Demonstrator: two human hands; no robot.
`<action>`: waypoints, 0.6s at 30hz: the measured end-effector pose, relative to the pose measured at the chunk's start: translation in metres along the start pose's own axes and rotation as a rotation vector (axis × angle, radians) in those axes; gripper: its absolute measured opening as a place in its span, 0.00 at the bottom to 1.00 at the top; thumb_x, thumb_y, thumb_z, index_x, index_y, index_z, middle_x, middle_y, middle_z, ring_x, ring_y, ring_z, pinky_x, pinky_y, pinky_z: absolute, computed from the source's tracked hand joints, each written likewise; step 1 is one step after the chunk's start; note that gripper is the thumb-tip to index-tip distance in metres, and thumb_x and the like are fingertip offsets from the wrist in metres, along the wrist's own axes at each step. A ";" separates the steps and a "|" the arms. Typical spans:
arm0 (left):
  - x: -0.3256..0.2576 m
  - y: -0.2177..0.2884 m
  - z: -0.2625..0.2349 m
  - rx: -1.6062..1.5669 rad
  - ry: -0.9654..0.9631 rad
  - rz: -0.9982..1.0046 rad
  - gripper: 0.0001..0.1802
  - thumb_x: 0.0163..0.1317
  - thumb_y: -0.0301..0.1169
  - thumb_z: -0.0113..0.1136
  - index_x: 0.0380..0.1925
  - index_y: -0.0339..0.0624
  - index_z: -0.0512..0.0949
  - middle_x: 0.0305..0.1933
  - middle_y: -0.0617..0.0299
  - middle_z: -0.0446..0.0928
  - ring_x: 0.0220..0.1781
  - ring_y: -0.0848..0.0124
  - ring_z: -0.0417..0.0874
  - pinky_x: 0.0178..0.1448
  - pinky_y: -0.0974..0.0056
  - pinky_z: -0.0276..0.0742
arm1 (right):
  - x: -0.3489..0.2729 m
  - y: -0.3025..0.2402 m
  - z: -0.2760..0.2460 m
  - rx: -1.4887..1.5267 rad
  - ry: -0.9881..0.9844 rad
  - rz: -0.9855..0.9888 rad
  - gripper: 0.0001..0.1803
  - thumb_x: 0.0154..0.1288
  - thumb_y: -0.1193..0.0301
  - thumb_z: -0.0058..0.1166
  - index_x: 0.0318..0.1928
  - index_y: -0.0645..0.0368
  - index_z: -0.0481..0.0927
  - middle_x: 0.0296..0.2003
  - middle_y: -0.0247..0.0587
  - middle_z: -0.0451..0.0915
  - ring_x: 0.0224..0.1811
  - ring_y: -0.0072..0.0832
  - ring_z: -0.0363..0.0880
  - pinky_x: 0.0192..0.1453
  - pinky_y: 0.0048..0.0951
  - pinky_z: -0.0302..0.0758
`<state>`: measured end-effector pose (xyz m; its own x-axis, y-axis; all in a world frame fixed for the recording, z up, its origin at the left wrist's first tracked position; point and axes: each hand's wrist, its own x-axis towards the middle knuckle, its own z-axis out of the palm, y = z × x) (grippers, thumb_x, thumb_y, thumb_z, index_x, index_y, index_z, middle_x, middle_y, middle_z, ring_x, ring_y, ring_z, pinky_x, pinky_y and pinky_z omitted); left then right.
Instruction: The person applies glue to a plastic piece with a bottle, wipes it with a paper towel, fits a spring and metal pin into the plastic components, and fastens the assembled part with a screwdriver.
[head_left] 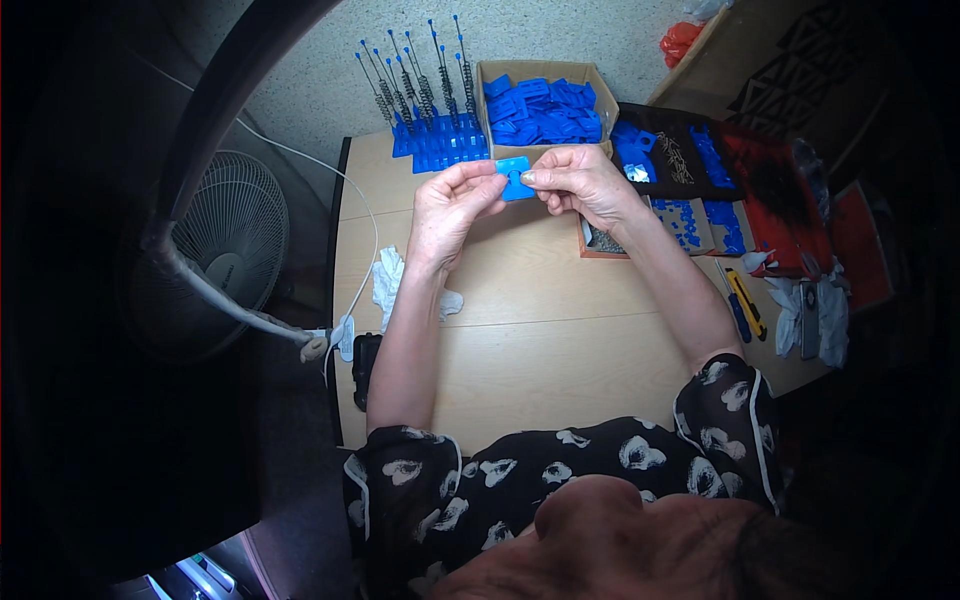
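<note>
A small blue plastic plate [513, 166] is held up over the far part of the table, just in front of an open cardboard box. My left hand [447, 212] pinches its left edge between thumb and fingers. From the other side my right hand [585, 186] grips it too, the thumb pressed near a dark round spot at its middle. Whether a smaller part sits under that thumb I cannot make out. The cardboard box [542, 71] behind holds many similar blue pieces [545, 113].
Blue pieces [447, 150] with upright spring-wrapped rods stand back left. Trays of small parts [688, 222] lie right, by a yellow utility knife [746, 302] and a phone [809, 320]. Crumpled white cloth [387, 283], a cable [372, 225] and a fan [225, 255] are left.
</note>
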<state>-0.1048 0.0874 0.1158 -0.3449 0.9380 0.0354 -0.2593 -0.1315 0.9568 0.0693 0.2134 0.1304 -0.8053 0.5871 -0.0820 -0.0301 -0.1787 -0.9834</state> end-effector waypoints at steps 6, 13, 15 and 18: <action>0.000 0.000 0.001 -0.001 0.014 -0.008 0.14 0.62 0.25 0.67 0.47 0.33 0.80 0.40 0.59 0.83 0.37 0.77 0.84 0.42 0.74 0.84 | -0.004 -0.001 -0.005 0.047 -0.031 0.011 0.10 0.65 0.67 0.63 0.34 0.62 0.82 0.26 0.34 0.81 0.23 0.15 0.77 0.26 0.16 0.75; 0.000 -0.001 0.003 -0.013 0.016 -0.007 0.14 0.62 0.25 0.67 0.47 0.33 0.79 0.39 0.60 0.83 0.36 0.77 0.84 0.42 0.74 0.84 | -0.006 0.001 -0.005 -0.006 -0.012 -0.009 0.09 0.65 0.68 0.63 0.35 0.62 0.82 0.26 0.34 0.81 0.24 0.14 0.78 0.28 0.15 0.77; -0.001 -0.002 0.004 -0.010 0.016 0.001 0.14 0.62 0.25 0.67 0.47 0.33 0.79 0.39 0.60 0.83 0.36 0.77 0.84 0.42 0.74 0.84 | -0.007 0.001 -0.005 -0.004 -0.010 -0.012 0.09 0.65 0.69 0.63 0.35 0.62 0.82 0.26 0.33 0.81 0.24 0.14 0.78 0.28 0.14 0.76; -0.001 -0.002 0.004 -0.011 0.019 0.016 0.14 0.62 0.25 0.67 0.47 0.33 0.79 0.38 0.60 0.82 0.36 0.77 0.84 0.42 0.74 0.84 | -0.009 0.000 -0.002 -0.022 0.003 -0.025 0.08 0.65 0.69 0.64 0.35 0.62 0.82 0.26 0.33 0.81 0.24 0.13 0.78 0.28 0.14 0.76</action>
<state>-0.1001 0.0880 0.1147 -0.3658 0.9296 0.0452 -0.2637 -0.1501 0.9528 0.0771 0.2097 0.1310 -0.8030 0.5932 -0.0581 -0.0371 -0.1471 -0.9884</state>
